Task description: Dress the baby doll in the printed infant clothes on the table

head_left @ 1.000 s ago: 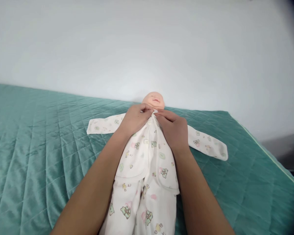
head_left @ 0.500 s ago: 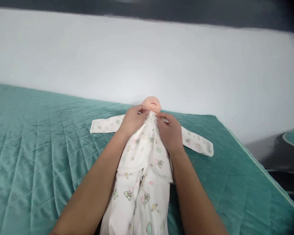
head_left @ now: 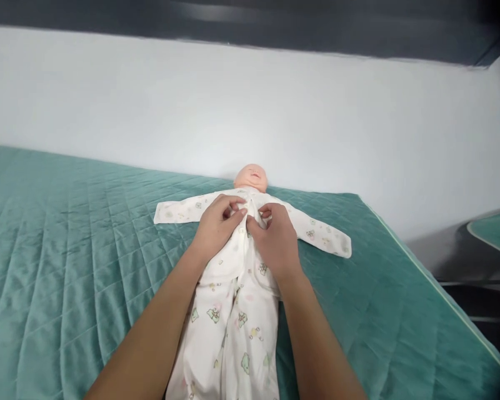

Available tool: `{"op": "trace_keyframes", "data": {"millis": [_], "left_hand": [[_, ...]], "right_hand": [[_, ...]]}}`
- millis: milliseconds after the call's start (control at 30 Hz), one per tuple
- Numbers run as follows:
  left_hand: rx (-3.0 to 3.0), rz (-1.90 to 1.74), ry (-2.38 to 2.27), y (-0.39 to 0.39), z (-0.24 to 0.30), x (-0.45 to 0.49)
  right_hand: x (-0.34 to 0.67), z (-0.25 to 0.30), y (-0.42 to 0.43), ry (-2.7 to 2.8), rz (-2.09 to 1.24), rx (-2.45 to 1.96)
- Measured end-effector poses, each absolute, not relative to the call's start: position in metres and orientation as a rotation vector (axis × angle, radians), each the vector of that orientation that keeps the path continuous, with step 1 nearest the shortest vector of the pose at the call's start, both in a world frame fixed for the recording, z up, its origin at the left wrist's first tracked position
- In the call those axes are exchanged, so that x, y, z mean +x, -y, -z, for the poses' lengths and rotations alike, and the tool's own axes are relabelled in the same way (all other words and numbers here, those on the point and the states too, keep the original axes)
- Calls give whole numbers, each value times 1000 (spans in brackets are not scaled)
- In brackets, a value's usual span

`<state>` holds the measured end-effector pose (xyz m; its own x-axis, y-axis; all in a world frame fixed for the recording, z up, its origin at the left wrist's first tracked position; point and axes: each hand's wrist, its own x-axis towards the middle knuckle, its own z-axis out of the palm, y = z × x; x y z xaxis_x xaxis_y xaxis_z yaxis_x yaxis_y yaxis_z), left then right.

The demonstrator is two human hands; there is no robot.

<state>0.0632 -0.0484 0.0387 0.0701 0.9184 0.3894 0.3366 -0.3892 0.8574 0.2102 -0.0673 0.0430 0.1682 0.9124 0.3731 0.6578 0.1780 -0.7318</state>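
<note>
The green quilt (head_left: 87,239) meets the pale wall (head_left: 233,111) along its far side, just behind the doll's head. On the right its light-trimmed edge slants from the wall toward the near corner, well apart from the right sleeve's cuff. To the left, the quilt stretches wide beyond the other cuff, out of view.

The doll (head_left: 250,176) lies face up between the forearms, head toward the wall, sleeves spread outside both hands. The left hand (head_left: 219,222) and right hand (head_left: 277,239) meet at the upper front of its printed shirt (head_left: 228,259), fingers bent and thumbs near the front opening; whether either pinches cloth, I cannot tell. A button (head_left: 241,230) shows between them, and the trousers (head_left: 208,333) extend toward the viewer.
</note>
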Motion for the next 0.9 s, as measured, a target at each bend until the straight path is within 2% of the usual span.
{"op": "trace_keyframes", "data": {"millis": [167,433,900], "left_hand": [[1788,-1244,-1291,37,-48,67],[1784,-1207,-1269,37,-53,68],[1651,-1215,-1273,45,-61,78]], "right_hand": [[206,-51,64,1549,-346,-1637],[214,-60,64,1337,-697,-1470],[219,-44,63,1182,-936,-1231]]}}
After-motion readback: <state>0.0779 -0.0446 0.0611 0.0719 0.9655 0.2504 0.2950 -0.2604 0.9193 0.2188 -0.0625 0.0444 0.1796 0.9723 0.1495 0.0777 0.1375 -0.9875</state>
